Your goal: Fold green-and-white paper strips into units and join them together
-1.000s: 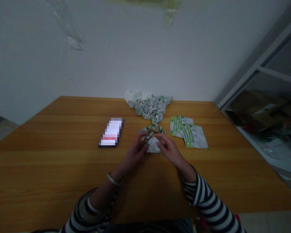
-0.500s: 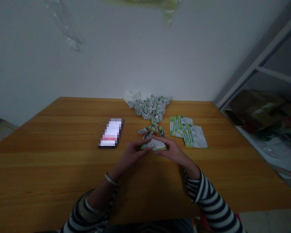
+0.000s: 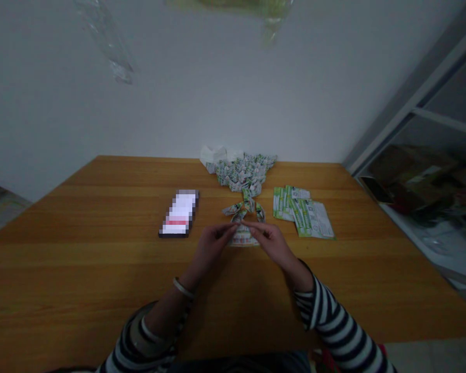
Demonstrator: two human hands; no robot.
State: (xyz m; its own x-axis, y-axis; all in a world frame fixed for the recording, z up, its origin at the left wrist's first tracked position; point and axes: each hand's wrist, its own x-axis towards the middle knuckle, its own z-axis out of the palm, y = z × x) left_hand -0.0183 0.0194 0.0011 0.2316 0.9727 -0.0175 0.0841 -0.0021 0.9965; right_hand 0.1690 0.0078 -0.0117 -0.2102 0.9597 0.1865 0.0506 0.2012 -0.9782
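Note:
A green and white printed paper sheet (image 3: pixel 244 239) stands tilted at the middle of the wooden table (image 3: pixel 120 269). My left hand (image 3: pixel 214 242) pinches its upper edge from the left. From the right, my right hand (image 3: pixel 271 242) pinches the same edge, the fingertips of both hands almost meeting. Just beyond lie several small folded paper pieces (image 3: pixel 232 209). Behind these spreads a larger cluster of the same folded pieces (image 3: pixel 243 172). To the right of my hands sit overlapping flat printed sheets (image 3: pixel 314 218).
Left of my hands lies a phone (image 3: pixel 179 213) with a lit, blurred screen. White crumpled paper (image 3: pixel 213 155) sits at the table's far edge, against the wall (image 3: pixel 233 93). A shelf with boxes (image 3: pixel 411 166) stands to the right.
The paper sheet has tipped from lying flatter to standing more upright, its printed face toward me. My fingertips have moved together along its top edge.

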